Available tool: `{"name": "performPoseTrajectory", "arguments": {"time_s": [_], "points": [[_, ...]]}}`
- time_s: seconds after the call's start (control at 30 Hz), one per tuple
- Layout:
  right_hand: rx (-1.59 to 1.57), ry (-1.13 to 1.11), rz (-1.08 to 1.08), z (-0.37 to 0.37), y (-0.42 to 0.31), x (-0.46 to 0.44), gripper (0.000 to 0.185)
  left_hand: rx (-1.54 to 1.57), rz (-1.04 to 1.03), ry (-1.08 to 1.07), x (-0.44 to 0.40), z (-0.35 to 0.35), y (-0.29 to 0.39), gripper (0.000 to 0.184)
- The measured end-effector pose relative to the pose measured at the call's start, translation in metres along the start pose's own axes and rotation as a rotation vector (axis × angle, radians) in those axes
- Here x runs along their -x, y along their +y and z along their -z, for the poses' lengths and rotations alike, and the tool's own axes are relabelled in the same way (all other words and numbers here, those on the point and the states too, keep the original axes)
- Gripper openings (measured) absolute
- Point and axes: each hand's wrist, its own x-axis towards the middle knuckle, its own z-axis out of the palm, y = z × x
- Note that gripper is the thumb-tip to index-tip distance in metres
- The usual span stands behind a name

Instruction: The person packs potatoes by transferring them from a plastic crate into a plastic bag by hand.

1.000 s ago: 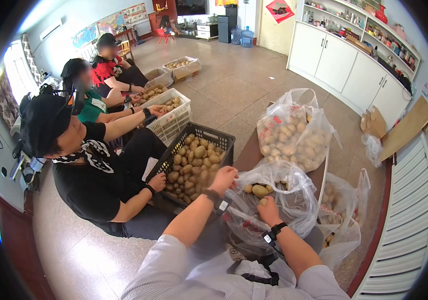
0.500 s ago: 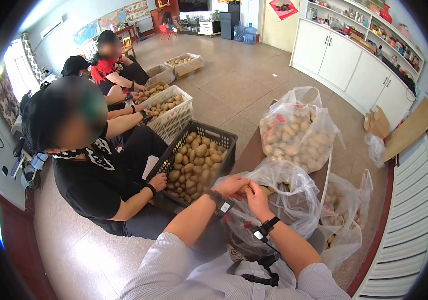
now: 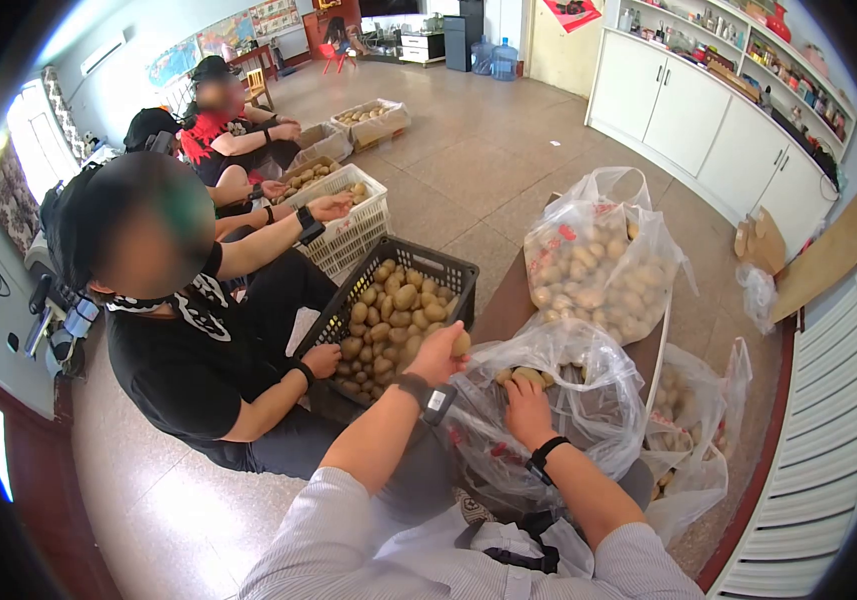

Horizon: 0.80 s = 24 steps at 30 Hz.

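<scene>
My left hand (image 3: pixel 439 355) is closed on a potato (image 3: pixel 462 344), which shows at its fingertips near the right corner of a black crate (image 3: pixel 467 290) full of potatoes. My right hand (image 3: pixel 528 405) reaches into the mouth of an open clear plastic bag (image 3: pixel 599 400), its fingers on a potato (image 3: pixel 532 377) there. How firmly those fingers hold it is partly hidden. Behind this bag stands another clear bag full of potatoes (image 3: pixel 589 285).
A person in black (image 3: pixel 179 370) sits at the left beside the crate, with two other people beyond. A white crate (image 3: pixel 369 215) and boxes of potatoes stand further back. More bagged potatoes (image 3: pixel 684 400) lie at the right, near white slats (image 3: pixel 809 440).
My hands met over the bag half a second ago and are now apart. The left has a potato at the crate's side; the right is back in the bag. The neighbour's far hand has risen.
</scene>
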Motion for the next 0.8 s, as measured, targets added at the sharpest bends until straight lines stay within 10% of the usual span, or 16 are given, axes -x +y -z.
{"name": "performPoseTrajectory", "arguments": {"time_s": [0.23, 0.33, 0.43, 0.5, 0.63, 0.73, 0.8], "points": [[0.167, -0.079, -0.064, 0.002, 0.005, -0.008, 0.049, 0.084, -0.082, 0.178, -0.037, 0.061, -0.015, 0.033], [0.227, -0.145, -0.064, 0.001, 0.006, -0.005, 0.045, -0.82, -0.875, -0.024, -0.109, 0.14, -0.054, 0.037], [0.31, -0.162, -0.033, -0.006, 0.009, 0.001, 0.039, -1.151, -0.8, 0.008, -0.11, 0.143, -0.048, 0.036], [0.333, -0.194, -0.058, -0.008, 0.011, 0.002, 0.033, 0.166, -0.055, 0.242, -0.049, 0.084, -0.013, 0.032], [0.214, -0.223, -0.183, -0.004, 0.017, 0.014, 0.032, 0.123, -0.01, 0.272, -0.051, 0.092, -0.017, 0.029], [0.227, -0.111, -0.206, -0.008, 0.024, 0.031, 0.034, -0.501, -0.456, -0.017, -0.074, 0.118, -0.035, 0.031], [0.225, -0.049, -0.198, 0.001, 0.022, 0.039, 0.035, 0.088, 0.022, 0.301, -0.05, 0.088, -0.012, 0.03]]}}
